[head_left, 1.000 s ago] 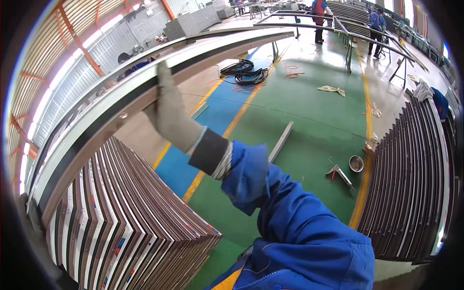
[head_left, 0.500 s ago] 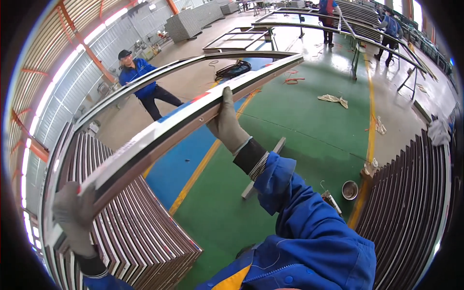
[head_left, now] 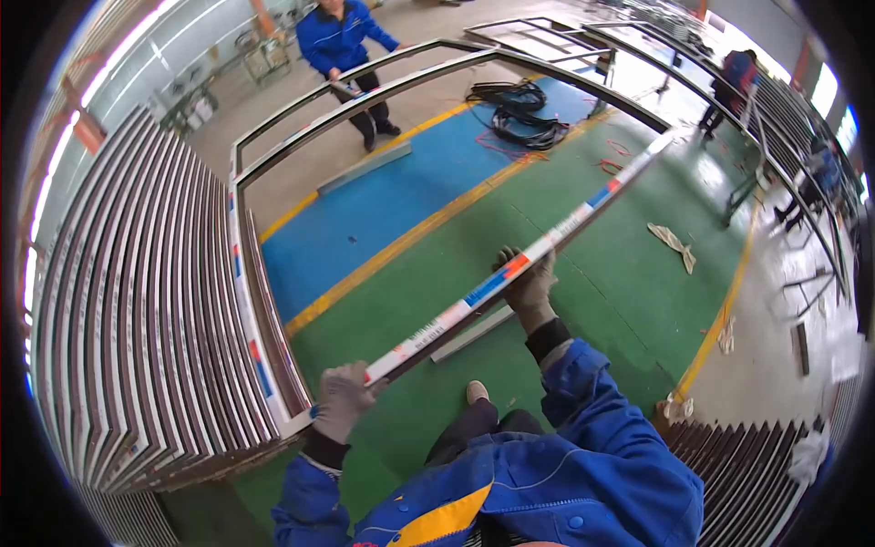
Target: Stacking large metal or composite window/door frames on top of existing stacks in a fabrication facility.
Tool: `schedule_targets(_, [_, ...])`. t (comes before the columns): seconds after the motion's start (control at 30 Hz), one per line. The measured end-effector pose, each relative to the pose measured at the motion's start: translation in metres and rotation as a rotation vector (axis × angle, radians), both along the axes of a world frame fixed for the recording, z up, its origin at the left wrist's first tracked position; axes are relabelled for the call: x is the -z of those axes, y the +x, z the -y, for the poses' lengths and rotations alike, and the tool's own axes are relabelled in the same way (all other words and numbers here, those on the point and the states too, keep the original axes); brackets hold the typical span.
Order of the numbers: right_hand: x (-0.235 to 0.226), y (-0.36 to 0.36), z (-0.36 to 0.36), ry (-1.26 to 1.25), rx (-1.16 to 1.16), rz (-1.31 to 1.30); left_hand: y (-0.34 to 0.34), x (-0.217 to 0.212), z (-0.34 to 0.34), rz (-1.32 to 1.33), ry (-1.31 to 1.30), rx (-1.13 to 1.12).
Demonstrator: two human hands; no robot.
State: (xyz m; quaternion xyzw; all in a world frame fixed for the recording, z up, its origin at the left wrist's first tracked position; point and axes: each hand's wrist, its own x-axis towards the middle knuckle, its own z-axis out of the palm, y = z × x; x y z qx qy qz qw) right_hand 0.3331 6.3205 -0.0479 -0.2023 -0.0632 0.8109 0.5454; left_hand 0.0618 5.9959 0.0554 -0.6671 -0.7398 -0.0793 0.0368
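Note:
A large rectangular metal frame is held out level before me, its near rail wrapped in white film with red and blue patches. Near its left corner, my left hand, in a grey glove, is closed around the rail. My right hand, gloved the same way, grips the rail farther right, with fingertips showing past its far edge. Across from me a co-worker in a blue jacket stands with a hand at the far rail. Green and blue floor shows through the frame's opening.
Dark frames stand in a stack close on my left; another stack is at lower right. Black cable coils and a grey bar lie on the floor. At upper right, people work by long frames on stands.
The frame has come down from a raised tilt to level and moved right, away from the left stack. Both hands have moved with it. The co-worker now appears closer, at the far rail.

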Motion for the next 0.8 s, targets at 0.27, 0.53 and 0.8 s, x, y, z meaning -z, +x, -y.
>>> schedule_targets(0.27, [0.038,-0.035,-0.021,-0.304,-0.093,0.287,-0.038,0.057,-0.011,0.098,-0.349,-0.098])
schedule_targets(0.53, [0.123,-0.033,-0.042,-0.549,-0.310,0.593,-0.025,0.068,-0.055,0.127,-0.727,-0.302])
schedule_targets(0.8, [0.232,-0.008,-0.041,-0.664,-0.409,0.546,0.080,0.190,-0.216,0.271,-0.624,-0.217])
